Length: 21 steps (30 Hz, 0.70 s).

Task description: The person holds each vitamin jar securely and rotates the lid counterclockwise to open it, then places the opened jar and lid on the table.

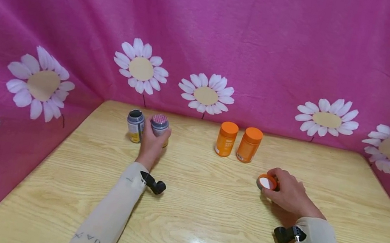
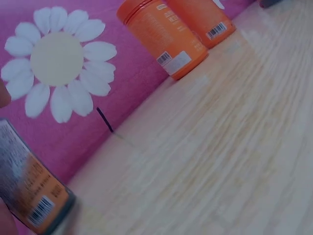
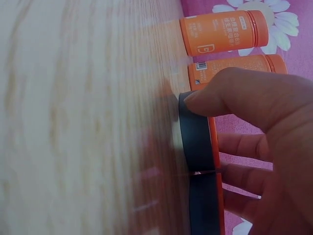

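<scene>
My left hand (image 1: 152,142) grips a grey jar (image 1: 159,126) with a pink patterned top and a yellow lower part, upright at the back left. Its orange-and-dark label and barcode show in the left wrist view. Beside it stands an uncapped grey-and-yellow jar (image 1: 135,128) with a dark mouth. On the right, my right hand (image 1: 289,193) pinches a dark lid (image 1: 267,182) with an orange rim and white inside, lying on the table. A second dark lid (image 3: 204,203) lies right beside it in the right wrist view, mostly hidden by the fingers in the head view.
Two orange jars with orange lids, a left one (image 1: 226,139) and a right one (image 1: 249,145), stand upright at the back middle of the wooden table (image 1: 181,205). Behind the table hangs a pink cloth (image 1: 268,56) with white daisies.
</scene>
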{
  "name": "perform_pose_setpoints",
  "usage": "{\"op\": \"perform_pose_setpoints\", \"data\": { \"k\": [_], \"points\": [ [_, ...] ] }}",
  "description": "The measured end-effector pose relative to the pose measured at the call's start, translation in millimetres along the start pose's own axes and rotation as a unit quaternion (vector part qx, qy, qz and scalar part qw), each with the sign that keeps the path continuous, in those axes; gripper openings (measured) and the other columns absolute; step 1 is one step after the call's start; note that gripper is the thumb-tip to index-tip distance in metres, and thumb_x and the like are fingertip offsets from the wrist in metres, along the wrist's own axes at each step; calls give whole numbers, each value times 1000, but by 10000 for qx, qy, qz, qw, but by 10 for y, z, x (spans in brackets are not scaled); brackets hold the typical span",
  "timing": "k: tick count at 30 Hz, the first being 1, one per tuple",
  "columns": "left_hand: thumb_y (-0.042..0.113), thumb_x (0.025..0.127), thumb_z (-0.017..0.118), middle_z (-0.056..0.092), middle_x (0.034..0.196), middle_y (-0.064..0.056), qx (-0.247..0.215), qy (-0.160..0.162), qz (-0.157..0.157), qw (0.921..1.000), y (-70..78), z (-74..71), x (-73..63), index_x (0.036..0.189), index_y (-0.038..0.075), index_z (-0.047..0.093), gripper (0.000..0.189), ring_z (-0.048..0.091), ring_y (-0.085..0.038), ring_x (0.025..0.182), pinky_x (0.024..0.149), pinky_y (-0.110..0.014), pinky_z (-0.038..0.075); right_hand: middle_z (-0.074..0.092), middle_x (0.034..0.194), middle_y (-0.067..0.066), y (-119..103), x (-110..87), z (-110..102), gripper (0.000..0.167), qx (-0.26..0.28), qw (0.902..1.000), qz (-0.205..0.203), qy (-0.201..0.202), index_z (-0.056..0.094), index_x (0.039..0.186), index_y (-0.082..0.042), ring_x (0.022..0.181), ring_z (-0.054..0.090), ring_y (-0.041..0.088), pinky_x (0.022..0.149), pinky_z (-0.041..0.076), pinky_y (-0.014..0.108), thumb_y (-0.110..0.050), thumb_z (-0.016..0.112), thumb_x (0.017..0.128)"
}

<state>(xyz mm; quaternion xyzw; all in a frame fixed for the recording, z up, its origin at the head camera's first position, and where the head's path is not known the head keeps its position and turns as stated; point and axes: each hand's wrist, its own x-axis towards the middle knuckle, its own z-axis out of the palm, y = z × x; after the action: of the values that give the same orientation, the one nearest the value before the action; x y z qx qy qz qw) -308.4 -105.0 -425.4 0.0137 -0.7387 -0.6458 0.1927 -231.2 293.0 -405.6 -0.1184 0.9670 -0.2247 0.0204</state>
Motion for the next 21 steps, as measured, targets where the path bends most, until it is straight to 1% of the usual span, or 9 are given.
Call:
{"op": "perform_pose_setpoints", "data": {
  "k": [5, 7, 10, 11, 12, 15, 17, 18, 21],
  "points": [
    [17, 89, 68, 40, 143, -7, -9, -160, 424, 9990, 91, -36, 38, 144, 20, 30, 67, 44, -23, 127, 107, -38, 37, 60, 112, 16, -15, 6, -15, 56, -22, 10000, -23, -14, 51, 126, -2, 99, 52, 31, 81, 32, 49, -29, 74, 83],
    [16, 89, 67, 38, 145, -4, -97, -167, 584, 9981, 120, -54, 60, 143, 18, 31, 65, 41, -21, 130, 107, -37, 36, 60, 115, 17, -20, 1, -18, 58, -31, 10000, -22, -17, 50, 128, -1, 101, 52, 32, 83, 32, 51, -29, 74, 83],
    [13, 90, 67, 38, 146, -3, -345, -158, 891, 9953, 173, -76, 88, 143, 11, 33, 63, 36, -20, 135, 109, -37, 34, 58, 119, 20, -23, -7, -24, 62, -23, 10000, 9, -30, 49, 131, -1, 104, 51, 34, 84, 31, 53, -30, 75, 83],
    [12, 90, 66, 38, 147, -4, -384, -163, 956, 9945, 245, -85, 69, 143, 9, 33, 63, 35, -20, 137, 110, -38, 32, 58, 120, 20, -23, -10, -27, 63, 8, 10000, 40, -40, 48, 132, -1, 105, 51, 35, 86, 30, 54, -30, 74, 83],
    [12, 90, 66, 38, 148, -5, -408, -157, 1067, 9933, 273, -89, 72, 144, 8, 33, 63, 33, -20, 138, 111, -38, 30, 57, 120, 20, -30, -13, -35, 64, 37, 10000, 71, -45, 47, 133, -1, 105, 50, 35, 87, 29, 56, -31, 74, 83],
    [15, 90, 67, 39, 148, -3, -375, -115, 1366, 9899, 379, -81, 59, 144, 10, 35, 63, 31, -15, 139, 113, -37, 26, 56, 121, 21, -55, -25, -63, 66, 130, 9998, 164, -23, 45, 136, -3, 106, 49, 35, 91, 26, 59, -32, 74, 84],
    [17, 89, 68, 40, 147, -2, -252, -76, 1518, 9881, 455, -64, 29, 143, 13, 37, 62, 32, -13, 138, 113, -36, 24, 55, 123, 22, -81, -28, -83, 66, 166, 9998, 123, 54, 44, 136, -3, 107, 49, 36, 93, 25, 61, -33, 73, 85],
    [20, 89, 69, 40, 147, -1, -224, -58, 1626, 9864, 446, -44, 32, 143, 15, 38, 62, 32, -11, 137, 113, -35, 25, 53, 125, 23, -99, -29, -93, 66, 184, 9997, 92, 98, 44, 136, -3, 109, 48, 37, 95, 23, 62, -33, 72, 85],
    [21, 89, 67, 41, 146, -1, -147, -134, 1824, 9830, 573, 38, -55, 142, 16, 39, 60, 33, -12, 136, 113, -35, 25, 50, 131, 26, -153, -60, -151, 63, 180, 9993, -104, 308, 45, 135, -2, 116, 45, 42, 100, 19, 67, -33, 71, 86]
  ]
}}
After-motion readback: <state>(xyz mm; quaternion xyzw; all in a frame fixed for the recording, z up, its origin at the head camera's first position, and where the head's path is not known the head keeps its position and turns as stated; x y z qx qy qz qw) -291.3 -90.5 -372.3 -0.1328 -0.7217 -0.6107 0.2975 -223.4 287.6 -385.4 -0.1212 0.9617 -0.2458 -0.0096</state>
